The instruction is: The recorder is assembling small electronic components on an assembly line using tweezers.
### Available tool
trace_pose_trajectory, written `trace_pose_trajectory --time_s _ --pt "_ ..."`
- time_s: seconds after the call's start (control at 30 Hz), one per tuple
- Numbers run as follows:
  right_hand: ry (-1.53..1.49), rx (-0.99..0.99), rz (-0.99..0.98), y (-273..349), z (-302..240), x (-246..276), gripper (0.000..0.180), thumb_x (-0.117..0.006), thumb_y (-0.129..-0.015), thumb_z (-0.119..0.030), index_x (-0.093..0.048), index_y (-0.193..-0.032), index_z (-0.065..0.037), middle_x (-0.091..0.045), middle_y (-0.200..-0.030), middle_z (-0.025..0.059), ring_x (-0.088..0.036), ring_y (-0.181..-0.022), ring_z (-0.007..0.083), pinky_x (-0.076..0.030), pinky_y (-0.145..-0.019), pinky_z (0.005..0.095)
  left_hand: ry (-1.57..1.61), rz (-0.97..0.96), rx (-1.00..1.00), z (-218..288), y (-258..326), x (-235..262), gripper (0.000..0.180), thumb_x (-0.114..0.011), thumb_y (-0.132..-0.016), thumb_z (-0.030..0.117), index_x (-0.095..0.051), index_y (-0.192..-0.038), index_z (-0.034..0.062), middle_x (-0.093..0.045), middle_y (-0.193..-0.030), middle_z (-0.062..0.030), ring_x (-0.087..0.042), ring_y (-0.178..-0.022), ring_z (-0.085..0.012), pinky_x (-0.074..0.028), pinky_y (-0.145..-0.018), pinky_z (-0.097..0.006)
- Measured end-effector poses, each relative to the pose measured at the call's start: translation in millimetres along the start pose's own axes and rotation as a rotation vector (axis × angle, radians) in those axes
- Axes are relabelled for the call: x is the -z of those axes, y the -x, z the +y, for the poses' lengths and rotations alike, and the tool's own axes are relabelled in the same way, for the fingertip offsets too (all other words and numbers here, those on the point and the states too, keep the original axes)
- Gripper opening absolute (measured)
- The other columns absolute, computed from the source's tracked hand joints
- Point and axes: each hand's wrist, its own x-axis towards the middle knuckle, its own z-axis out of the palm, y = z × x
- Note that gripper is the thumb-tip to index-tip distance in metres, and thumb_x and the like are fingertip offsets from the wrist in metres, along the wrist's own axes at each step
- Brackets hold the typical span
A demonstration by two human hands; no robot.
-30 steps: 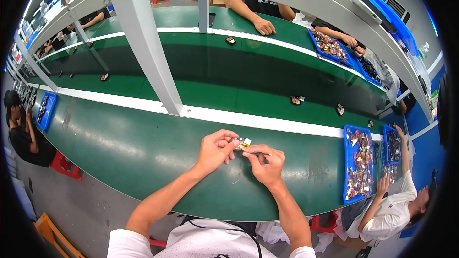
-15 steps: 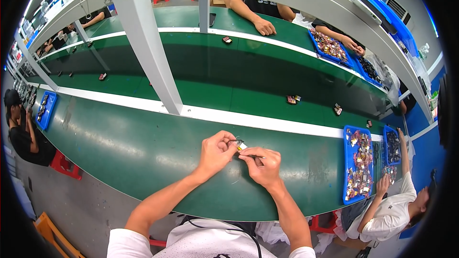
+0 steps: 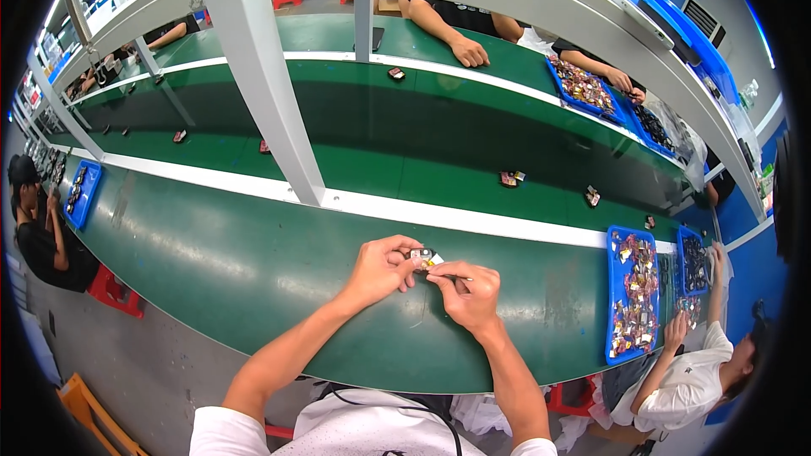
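Note:
Above the green bench, my left hand point(image 3: 378, 271) pinches a small electronic part point(image 3: 426, 257) between thumb and fingers. The part has a black piece with a whitish face on top and a yellow and white block beside it. Close against it on the right, my right hand point(image 3: 470, 294) is closed on a thin dark tool point(image 3: 457, 277), whose rear end sticks out past the fingers. Its exact kind is too small to make out. The tool's tip is hidden by my fingers and the part. A fine pale wire hangs below my hands.
A blue tray point(image 3: 611, 295) of small wired parts stands right, beside another blue tray point(image 3: 693, 241) of black pieces and a co-worker point(image 3: 688, 380). Beyond a white rail point(image 3: 473, 218), a green conveyor belt point(image 3: 422, 177) carries scattered parts. A grey post point(image 3: 262, 84) rises left of centre.
My left hand has turned the small part, so its black piece and whitish face show more. My right hand has shifted slightly right and down. Parts on the belt have moved a little left.

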Motion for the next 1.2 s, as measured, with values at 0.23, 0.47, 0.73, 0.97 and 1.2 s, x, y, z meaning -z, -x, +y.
trace_pose_trajectory --time_s 0.23,0.47,0.73,0.97,1.2 --pt "0.021 0.02 -0.01 2 2 -3 0.012 -0.081 -0.075 -0.001 -0.074 -0.082 -0.007 -0.076 -0.08 0.0034 -0.065 -0.052 0.0168 -0.046 -0.051 0.0283 -0.014 0.076 0.007 -4 1 -5 0.02 -0.063 -0.093 -0.005 -0.063 -0.112 -0.0102 -0.07 -0.083 -0.0113 -0.066 -0.062 -0.0122 -0.054 -0.053 -0.026" --pt "-0.007 0.034 0.033 3 2 -6 0.011 -0.08 -0.076 0.0 -0.074 -0.082 -0.006 -0.076 -0.079 0.0051 -0.067 -0.055 0.018 -0.048 -0.051 0.0283 -0.018 0.087 -0.019 -4 -3 -6 0.018 -0.063 -0.09 -0.008 -0.064 -0.108 -0.0103 -0.07 -0.085 -0.0125 -0.067 -0.058 -0.0139 -0.055 -0.05 -0.027" --pt "0.034 0.087 0.224 -2 8 9 0.017 -0.082 -0.074 0.001 -0.073 -0.087 -0.005 -0.077 -0.089 0.0081 -0.063 -0.05 0.0154 -0.044 -0.046 0.025 -0.159 0.368 -0.174 19 -98 27 0.019 -0.063 -0.092 -0.001 -0.064 -0.109 -0.0089 -0.068 -0.085 -0.0115 -0.068 -0.058 -0.0173 -0.058 -0.052 -0.029" --pt "0.059 0.118 0.243 1 18 4 0.016 -0.081 -0.074 -0.001 -0.073 -0.087 -0.006 -0.077 -0.087 0.007 -0.064 -0.052 0.0178 -0.047 -0.048 0.0266 -1.125 0.711 -0.298 48 -162 38 0.029 -0.075 -0.084 0.013 -0.071 -0.109 0.0 -0.066 -0.107 -0.0229 -0.068 -0.095 -0.0413 -0.054 -0.082 -0.048" --pt "0.072 0.149 0.236 6 21 0 0.012 -0.08 -0.077 -0.005 -0.073 -0.086 -0.007 -0.076 -0.087 0.0041 -0.065 -0.053 0.0208 -0.05 -0.05 0.0294 -0.57 0.056 -0.205 41 -213 -44 0.024 -0.076 -0.087 0.017 -0.073 -0.098 -0.0035 -0.073 -0.078 -0.0122 -0.066 -0.051 -0.0167 -0.052 -0.046 -0.031"
